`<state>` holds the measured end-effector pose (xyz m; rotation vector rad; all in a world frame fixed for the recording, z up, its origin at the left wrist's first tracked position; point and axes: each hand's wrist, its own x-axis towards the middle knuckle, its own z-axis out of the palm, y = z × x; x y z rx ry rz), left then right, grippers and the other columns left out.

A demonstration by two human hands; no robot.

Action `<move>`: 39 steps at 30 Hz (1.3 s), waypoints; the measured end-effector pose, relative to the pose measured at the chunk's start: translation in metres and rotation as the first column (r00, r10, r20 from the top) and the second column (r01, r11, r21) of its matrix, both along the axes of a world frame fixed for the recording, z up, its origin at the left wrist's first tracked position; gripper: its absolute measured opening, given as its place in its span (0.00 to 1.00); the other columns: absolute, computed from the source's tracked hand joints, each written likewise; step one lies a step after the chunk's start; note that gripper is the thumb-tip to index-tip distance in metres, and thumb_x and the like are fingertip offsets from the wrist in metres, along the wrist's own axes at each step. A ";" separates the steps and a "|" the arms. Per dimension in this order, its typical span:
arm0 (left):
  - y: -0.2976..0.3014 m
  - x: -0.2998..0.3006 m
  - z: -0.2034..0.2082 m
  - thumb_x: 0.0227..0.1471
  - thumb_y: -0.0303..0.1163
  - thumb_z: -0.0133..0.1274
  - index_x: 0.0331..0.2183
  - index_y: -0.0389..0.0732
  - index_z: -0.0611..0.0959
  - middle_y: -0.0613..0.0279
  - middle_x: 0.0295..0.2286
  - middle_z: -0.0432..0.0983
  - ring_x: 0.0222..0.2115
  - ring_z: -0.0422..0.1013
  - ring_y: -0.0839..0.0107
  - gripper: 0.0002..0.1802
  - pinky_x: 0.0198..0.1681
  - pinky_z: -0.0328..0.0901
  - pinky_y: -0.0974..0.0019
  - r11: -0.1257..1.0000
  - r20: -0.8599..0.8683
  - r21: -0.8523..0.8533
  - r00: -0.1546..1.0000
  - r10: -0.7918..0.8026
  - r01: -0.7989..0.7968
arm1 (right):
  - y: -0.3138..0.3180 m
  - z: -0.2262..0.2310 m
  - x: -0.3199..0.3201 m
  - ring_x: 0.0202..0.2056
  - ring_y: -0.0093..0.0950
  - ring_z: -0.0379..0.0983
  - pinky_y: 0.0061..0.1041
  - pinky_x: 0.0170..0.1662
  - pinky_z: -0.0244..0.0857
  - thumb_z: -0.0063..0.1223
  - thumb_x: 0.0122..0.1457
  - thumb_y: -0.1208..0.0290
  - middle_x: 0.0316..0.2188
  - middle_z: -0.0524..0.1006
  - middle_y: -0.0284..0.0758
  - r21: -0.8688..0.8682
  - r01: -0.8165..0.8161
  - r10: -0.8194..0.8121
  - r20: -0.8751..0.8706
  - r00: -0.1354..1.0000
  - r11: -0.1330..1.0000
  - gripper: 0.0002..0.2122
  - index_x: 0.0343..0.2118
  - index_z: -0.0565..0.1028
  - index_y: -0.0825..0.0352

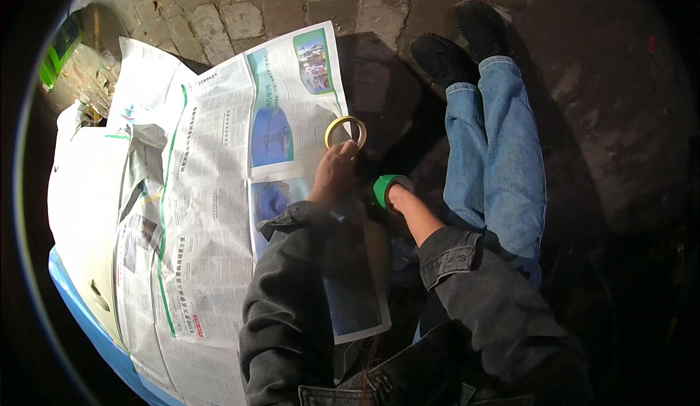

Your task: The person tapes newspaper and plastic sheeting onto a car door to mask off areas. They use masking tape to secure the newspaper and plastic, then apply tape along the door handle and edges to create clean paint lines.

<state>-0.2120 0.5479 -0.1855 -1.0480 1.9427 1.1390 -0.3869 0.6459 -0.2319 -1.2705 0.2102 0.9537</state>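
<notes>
my left hand grips the near rim of a yellow tape roll over the right edge of the newspaper, likely to keep the ring clear. farther right, a green tape roll seems looped round my right hand, perhaps for carrying; i can't tell its grip.

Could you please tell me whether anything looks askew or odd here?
Yes: the newspaper is buckled and crumpled toward its left side, not lying flat. The green tape roll also looks odd: it seems to encircle the right hand or wrist, though I cannot tell which.
</notes>
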 end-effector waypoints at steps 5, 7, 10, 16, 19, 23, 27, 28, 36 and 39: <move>-0.006 -0.002 0.004 0.37 0.39 0.54 0.37 0.37 0.80 0.56 0.44 0.70 0.48 0.63 0.67 0.23 0.52 0.59 0.67 0.996 -0.008 0.009 0.996 0.084 -0.084 | -0.035 0.005 0.005 0.37 0.32 0.73 0.31 0.40 0.67 0.53 0.52 0.56 0.38 0.77 0.35 0.265 0.220 -0.070 -0.479 0.875 0.939 0.17 0.38 0.78 0.62; -0.013 -0.003 0.010 0.38 0.41 0.56 0.37 0.37 0.79 0.56 0.43 0.70 0.48 0.63 0.66 0.23 0.50 0.59 0.67 0.987 0.011 0.080 0.990 0.142 -0.143 | -0.048 0.009 0.005 0.38 0.32 0.72 0.32 0.41 0.67 0.55 0.52 0.52 0.39 0.76 0.37 0.301 0.281 -0.057 -0.585 0.809 0.911 0.19 0.39 0.77 0.63; -0.024 -0.004 0.021 0.37 0.44 0.58 0.35 0.39 0.78 0.58 0.40 0.69 0.46 0.63 0.66 0.24 0.47 0.58 0.67 0.992 -0.004 0.055 0.993 0.116 -0.116 | -0.059 0.018 0.004 0.38 0.34 0.71 0.33 0.42 0.67 0.57 0.51 0.48 0.41 0.76 0.38 0.305 0.346 -0.067 -0.657 0.751 0.887 0.24 0.41 0.76 0.65; -0.025 -0.005 0.036 0.35 0.39 0.57 0.30 0.41 0.77 0.61 0.35 0.68 0.42 0.63 0.66 0.17 0.44 0.59 0.67 0.970 -0.049 0.002 0.969 0.242 -0.243 | -0.067 0.035 -0.002 0.47 0.36 0.68 0.35 0.52 0.63 0.54 0.54 0.47 0.50 0.72 0.38 -0.021 0.856 -0.061 -0.998 0.012 0.517 0.29 0.54 0.68 0.63; -0.014 -0.005 0.035 0.36 0.39 0.55 0.30 0.41 0.77 0.61 0.35 0.68 0.41 0.63 0.66 0.16 0.43 0.59 0.67 0.953 -0.070 -0.007 0.950 0.303 -0.304 | -0.078 0.042 -0.009 0.52 0.37 0.67 0.34 0.55 0.60 0.52 0.53 0.47 0.52 0.71 0.41 0.120 0.468 -0.352 -0.504 0.788 0.876 0.30 0.56 0.67 0.59; 0.001 -0.010 0.034 0.36 0.38 0.54 0.29 0.41 0.78 0.61 0.35 0.69 0.41 0.64 0.66 0.14 0.43 0.60 0.67 0.942 -0.042 -0.138 0.952 0.303 -0.305 | -0.079 0.073 -0.016 0.48 0.38 0.69 0.34 0.50 0.62 0.40 0.62 0.58 0.50 0.72 0.41 -0.069 0.648 -0.612 -0.419 0.671 0.758 0.19 0.53 0.70 0.60; -0.009 -0.011 0.035 0.41 0.32 0.49 0.24 0.42 0.80 0.61 0.31 0.69 0.38 0.64 0.66 0.07 0.39 0.60 0.67 0.931 -0.121 -0.166 0.943 0.309 -0.326 | -0.059 0.088 -0.014 0.48 0.40 0.69 0.32 0.51 0.62 0.34 0.65 0.58 0.51 0.71 0.44 0.011 0.757 -0.578 -0.638 0.509 0.653 0.19 0.51 0.72 0.61; -0.017 -0.014 0.037 0.42 0.33 0.49 0.25 0.43 0.80 0.62 0.30 0.70 0.37 0.64 0.66 0.07 0.39 0.60 0.67 0.923 0.014 -0.017 0.922 0.386 -0.386 | -0.056 0.085 -0.018 0.50 0.40 0.68 0.32 0.53 0.60 0.34 0.65 0.60 0.52 0.71 0.44 0.057 0.698 -0.577 -0.516 0.633 0.714 0.18 0.52 0.71 0.61; -0.082 -0.068 0.091 0.43 0.21 0.48 0.61 0.30 0.54 0.43 0.36 0.72 0.39 0.67 0.47 0.42 0.43 0.64 0.52 0.528 0.017 -0.192 0.536 0.844 -0.827 | -0.147 0.094 -0.045 0.53 0.35 0.67 0.29 0.56 0.59 0.46 0.63 0.67 0.51 0.69 0.42 -0.330 0.867 -0.920 -0.253 0.299 0.373 0.19 0.55 0.61 0.67; -0.097 -0.089 0.118 0.46 0.21 0.47 0.61 0.26 0.47 0.35 0.35 0.73 0.37 0.68 0.41 0.43 0.42 0.63 0.49 0.327 -0.037 -0.038 0.328 0.944 -0.944 | -0.228 0.126 -0.040 0.54 0.38 0.66 0.32 0.56 0.60 0.45 0.62 0.72 0.55 0.66 0.42 -0.342 0.757 -0.805 0.001 0.593 0.557 0.22 0.60 0.60 0.62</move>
